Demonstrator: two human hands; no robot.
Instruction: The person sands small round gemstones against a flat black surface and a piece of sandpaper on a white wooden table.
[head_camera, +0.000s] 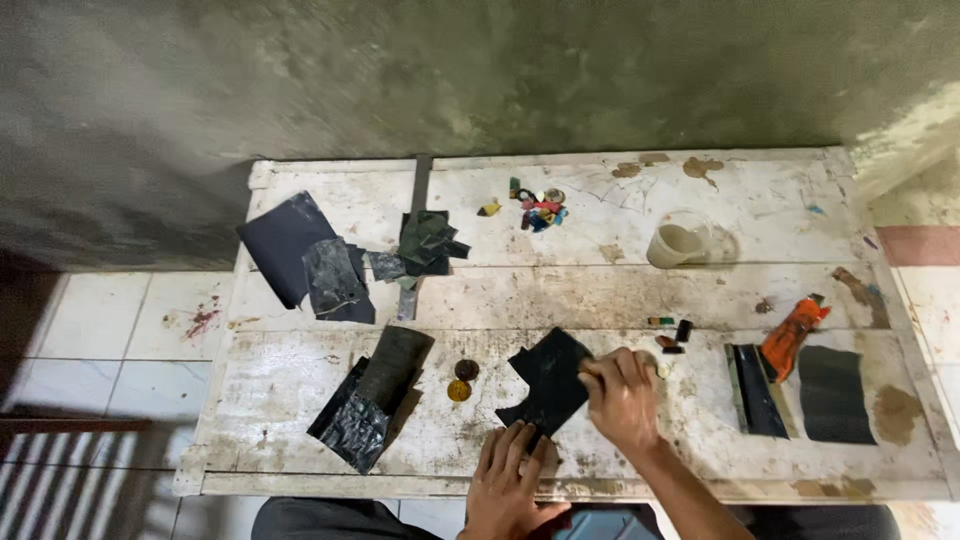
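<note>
A dark sheet of sandpaper (548, 385) lies on the worn white wooden board (620, 300) near its front edge. My left hand (508, 480) rests flat on the sheet's lower corner, fingers spread. My right hand (622, 395) is closed at the sheet's right edge, fingers curled around something small that I cannot make out. Two small round coins or discs (462, 380) lie just left of the sheet.
Other dark sheets lie at the front left (370, 400), back left (300, 255) and right (833, 395). A cloudy plastic cup (680, 242), small colourful bits (538, 208), an orange-handled tool (790, 335) and small pieces (672, 335) sit around. Tiled floor lies left.
</note>
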